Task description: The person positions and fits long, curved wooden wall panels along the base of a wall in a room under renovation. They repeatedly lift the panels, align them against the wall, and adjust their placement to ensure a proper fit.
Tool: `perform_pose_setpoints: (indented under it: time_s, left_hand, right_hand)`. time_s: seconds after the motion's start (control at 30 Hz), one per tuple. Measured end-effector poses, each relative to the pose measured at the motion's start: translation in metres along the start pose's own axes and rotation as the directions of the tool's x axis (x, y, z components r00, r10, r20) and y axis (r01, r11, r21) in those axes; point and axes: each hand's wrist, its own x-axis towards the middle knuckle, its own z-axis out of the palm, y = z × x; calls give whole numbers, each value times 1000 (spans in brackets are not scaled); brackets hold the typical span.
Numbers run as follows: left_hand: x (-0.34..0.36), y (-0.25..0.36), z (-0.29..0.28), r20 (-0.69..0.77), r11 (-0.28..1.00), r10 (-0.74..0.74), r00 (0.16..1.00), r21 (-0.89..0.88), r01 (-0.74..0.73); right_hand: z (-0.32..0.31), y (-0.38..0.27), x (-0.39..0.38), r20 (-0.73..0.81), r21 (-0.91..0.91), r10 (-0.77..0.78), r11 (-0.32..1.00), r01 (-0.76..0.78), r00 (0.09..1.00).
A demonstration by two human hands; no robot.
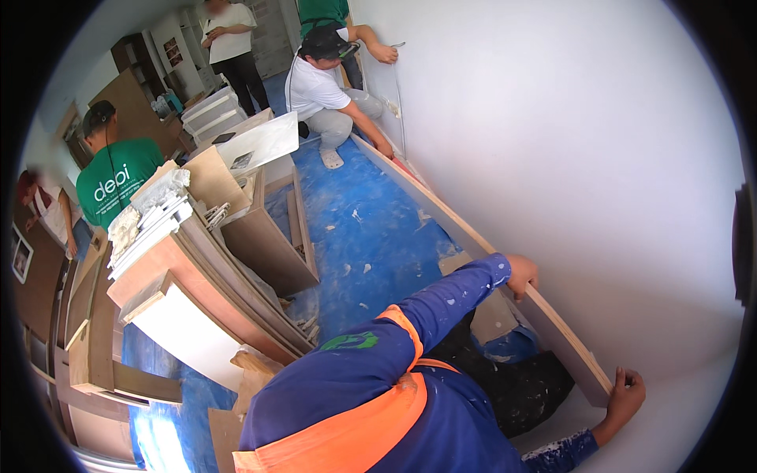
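- A room under work: a blue floor covering (359, 244), blotched with white, runs down the middle of the frame, and a plain white wall (599, 134) fills the right.
- The long board (473, 240) stands on its narrow edge by the foot of that wall; its long axis slants from the upper centre down to the lower right, its near end pointing to the lower right corner. The pale wooden edge faces up, the grey-brown broad side faces left.
- The left hand (522, 274), right of centre, is closed over the upper edge of the board, fingers bent down across it.
- The right hand (623, 396), at the lower right, has its fingers curled at the board's near end, just beside the wall; whether it grips, I cannot tell.
- Upper centre: a crouching co-worker in a white shirt (315, 87) has one hand low by the far end, the other holding a thin tool (400, 45) at the wall.
- Left of centre: stacked panels (209, 296) and a brown open box (268, 244).
- Upper left: a person in a green shirt (130, 177), turned away; a standing person (231, 43) in white farther back.
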Motion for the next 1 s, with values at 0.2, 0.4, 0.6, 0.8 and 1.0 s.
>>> perform_pose_setpoints:
  time_s: [0.2,0.4,0.6,0.8,1.0]
  left_hand:
    - [1,-2,1,-18,997,-46,999,-56,45]
    - [-1,4,-4,11,999,-21,1000,-48,22]
    - [2,0,0,-3,999,-34,999,-41,34]
    - [4,-1,2,7,998,-39,999,-45,39]
    - [5,0,1,15,998,-26,1000,-50,26]
  right_hand:
    - [-2,-4,-1,-15,6,3,1000,-3,1000]
    - [-2,-5,-2,-13,-9,18,1000,-18,1000]
    - [0,-6,-3,-25,-36,14,999,-15,1000]
    - [0,-3,-2,-24,-23,-9,1000,8,1000]
    - [1,1,-1,-21,-11,-23,1000,23,1000]
